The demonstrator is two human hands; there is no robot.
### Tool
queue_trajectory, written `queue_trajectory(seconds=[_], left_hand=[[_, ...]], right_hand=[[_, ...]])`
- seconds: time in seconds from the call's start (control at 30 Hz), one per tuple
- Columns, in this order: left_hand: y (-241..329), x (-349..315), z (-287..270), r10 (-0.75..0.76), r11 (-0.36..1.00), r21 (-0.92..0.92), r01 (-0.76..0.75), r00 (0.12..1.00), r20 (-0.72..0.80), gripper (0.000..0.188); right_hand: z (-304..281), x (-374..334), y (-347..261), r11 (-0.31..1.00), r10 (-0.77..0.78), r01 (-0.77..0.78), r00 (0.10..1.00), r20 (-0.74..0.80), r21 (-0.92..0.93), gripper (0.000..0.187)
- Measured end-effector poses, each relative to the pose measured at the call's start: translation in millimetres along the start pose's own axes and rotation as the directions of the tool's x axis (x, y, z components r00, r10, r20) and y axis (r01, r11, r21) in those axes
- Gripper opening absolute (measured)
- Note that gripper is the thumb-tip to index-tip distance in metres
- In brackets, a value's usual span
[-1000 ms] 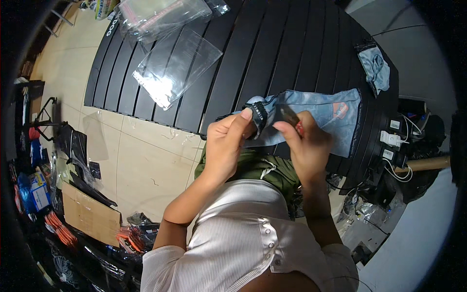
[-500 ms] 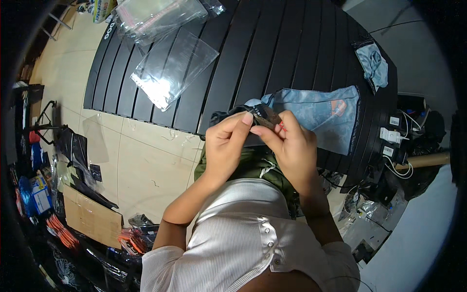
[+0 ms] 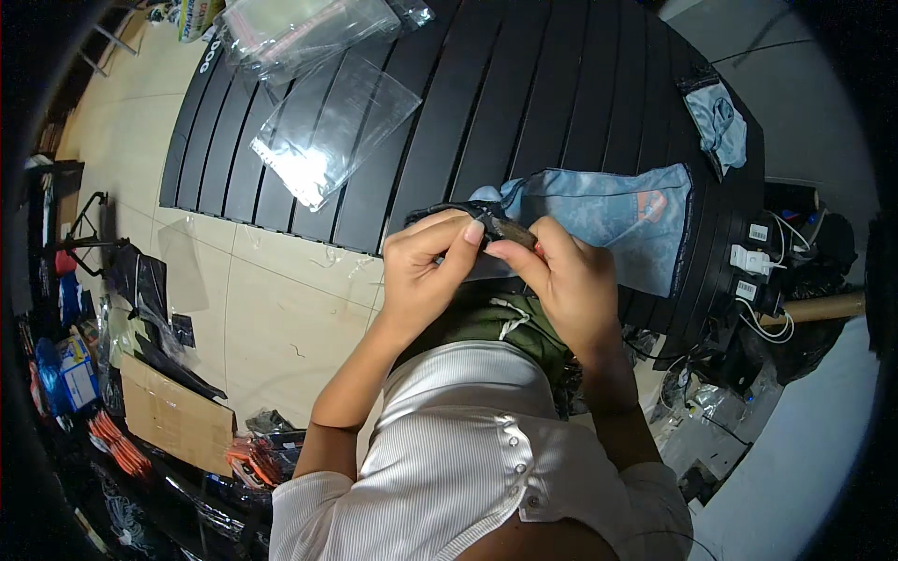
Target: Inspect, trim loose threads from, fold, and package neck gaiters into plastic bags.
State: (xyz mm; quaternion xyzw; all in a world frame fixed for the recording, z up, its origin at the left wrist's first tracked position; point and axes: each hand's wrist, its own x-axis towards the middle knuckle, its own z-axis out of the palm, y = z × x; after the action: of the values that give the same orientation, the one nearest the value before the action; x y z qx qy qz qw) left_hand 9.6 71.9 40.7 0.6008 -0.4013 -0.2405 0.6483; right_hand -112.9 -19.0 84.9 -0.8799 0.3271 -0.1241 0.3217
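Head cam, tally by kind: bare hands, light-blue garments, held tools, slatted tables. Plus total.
Bare hands: 2 (left hand, right hand)
Light-blue garments: 2 (garment at the hands, garment at the far right)
Held tools: 1 (small bladed tool, mostly hidden by fingers)
Slatted tables: 1 (black table)
Total: 6

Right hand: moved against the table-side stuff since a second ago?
Yes: the right hand has shifted left, farther from the white plug and closer to the left hand.
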Motion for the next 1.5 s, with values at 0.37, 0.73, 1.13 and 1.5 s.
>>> queue_trajectory(seconds=[0.37, 0.73, 1.13, 1.5], left_hand=[[-5, -5, 6, -0.368, 0.834, -0.469, 0.292, 0.927, -0.077, 0.014], [-3, 3, -2, -0.599, 0.487, -0.709, 0.51, 0.786, 0.154, 0.01], [-1, 42, -28, -0.577, 0.561, -0.607, 0.562, 0.792, 0.201, 0.01], [34, 10, -41, -0.526, 0.631, -0.585, 0.51, 0.835, 0.16, 0.021]], right_hand=[[-7, -5, 9, 0.991, 0.102, -0.091, 0.989, -0.106, 0.103, 0.035], [-64, 6, 148, 0.955, 0.228, -0.295, 0.806, -0.547, -0.037, 0.031], [-130, 32, 281, 0.939, 0.305, -0.343, 0.786, -0.538, 0.031, 0.026], [-214, -73, 234, 0.552, 0.338, 0.212, 0.828, -0.448, 0.807, 0.004]])
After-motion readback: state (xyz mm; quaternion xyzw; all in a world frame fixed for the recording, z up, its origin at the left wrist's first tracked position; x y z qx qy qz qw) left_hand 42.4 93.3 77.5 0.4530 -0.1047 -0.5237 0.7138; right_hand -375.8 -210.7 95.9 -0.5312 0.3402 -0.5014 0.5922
